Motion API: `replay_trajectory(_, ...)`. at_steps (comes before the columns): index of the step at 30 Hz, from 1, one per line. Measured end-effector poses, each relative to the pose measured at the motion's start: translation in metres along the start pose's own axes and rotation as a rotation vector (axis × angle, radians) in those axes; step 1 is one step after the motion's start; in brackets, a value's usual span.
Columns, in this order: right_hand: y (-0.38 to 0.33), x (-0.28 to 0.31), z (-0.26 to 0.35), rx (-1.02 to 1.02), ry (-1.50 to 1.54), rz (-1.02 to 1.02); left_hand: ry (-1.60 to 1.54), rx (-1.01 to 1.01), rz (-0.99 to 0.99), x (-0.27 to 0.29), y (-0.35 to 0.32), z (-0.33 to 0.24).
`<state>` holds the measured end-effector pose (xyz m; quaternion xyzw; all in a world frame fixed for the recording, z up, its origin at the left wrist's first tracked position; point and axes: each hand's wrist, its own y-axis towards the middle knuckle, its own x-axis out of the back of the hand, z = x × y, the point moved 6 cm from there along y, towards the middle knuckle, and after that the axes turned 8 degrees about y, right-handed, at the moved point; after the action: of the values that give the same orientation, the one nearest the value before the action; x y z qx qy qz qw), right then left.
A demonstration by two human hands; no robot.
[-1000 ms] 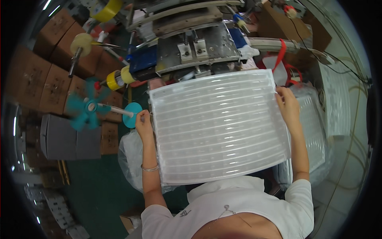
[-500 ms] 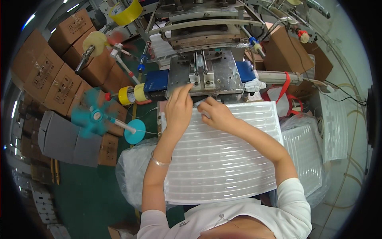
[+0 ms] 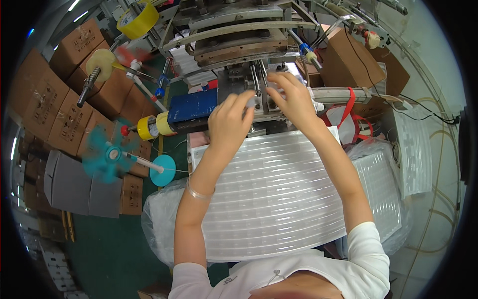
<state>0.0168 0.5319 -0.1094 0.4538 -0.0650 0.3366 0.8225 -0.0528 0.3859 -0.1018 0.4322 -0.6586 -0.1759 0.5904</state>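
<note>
My left hand is at the near left of a metal fixture on the press's plate, its fingers stretched toward the fixture and its thumb apart. My right hand hovers over the fixture's right side, thumb and fingers spread and slightly blurred. Nothing plainly shows in either hand; the small area between the fingertips is too blurred to make out a part. Two bright metal rods run back from the fixture toward the press. Under my forearms lies a white ribbed plastic tray.
A blue pad and yellow tape rolls stand left of the fixture. A turquoise fan is farther left, before stacked cartons. At the right are a red strap, another ribbed tray and an open carton.
My right hand has gone from the tray's far edge forward and right onto the fixture, its fingers opening out. My left hand stays beside the fixture. The view has shifted slightly.
</note>
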Motion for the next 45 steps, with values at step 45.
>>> replay_trajectory(45,-0.089,0.007,-0.008,-0.31,0.391,0.307,0.169,0.019,0.266,-0.019,-0.103,0.034)
